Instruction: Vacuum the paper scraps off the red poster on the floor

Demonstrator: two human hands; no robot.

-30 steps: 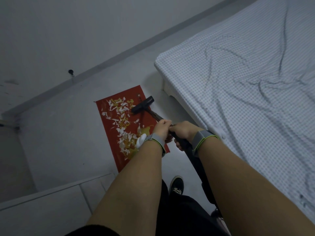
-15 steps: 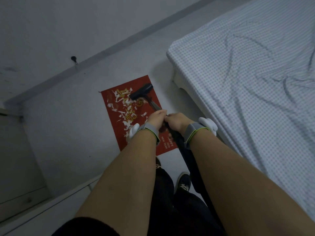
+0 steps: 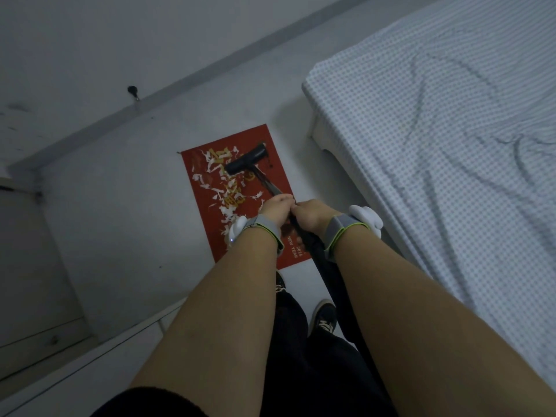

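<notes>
— Logging the head view, the only view on file. Step in hand, by my reading: sweeping the vacuum head (image 3: 247,161) across the red poster (image 3: 272,176), mid-job.

— Location of the poster?

— Flat on the floor (image 3: 126,206), near the corner of the bed (image 3: 436,145), its far edge toward the baseboard (image 3: 180,82). The head rests on its far right part, touching the paper.

— Hands?

— Two. Left hand (image 3: 275,209) closed around the wand (image 3: 272,191); right hand (image 3: 311,215) closed around the same wand, just behind the left, the two touching. One grey strap with a white unit on each wrist.

— Scraps (image 3: 222,188), count?

— Too many and too small to number. White shreds, scattered thickly over the left and middle of the poster; the right strip behind the head looks largely bare. Some may be hidden under the left wrist.

— So progress?

— Early to middle, as a judgement. Most of the litter remains.

— Next move calls for what?

— Drawing the head leftward or back toward the feet, through the dense band, with the head kept flat so that the thin sheet is not dragged or sucked up.

— Other items?

— One poster, one vacuum, one bed with a checked sheet, two dark shoes (image 3: 325,319) at the near edge of the poster, one small dark knob (image 3: 132,91) on the wall.
</notes>
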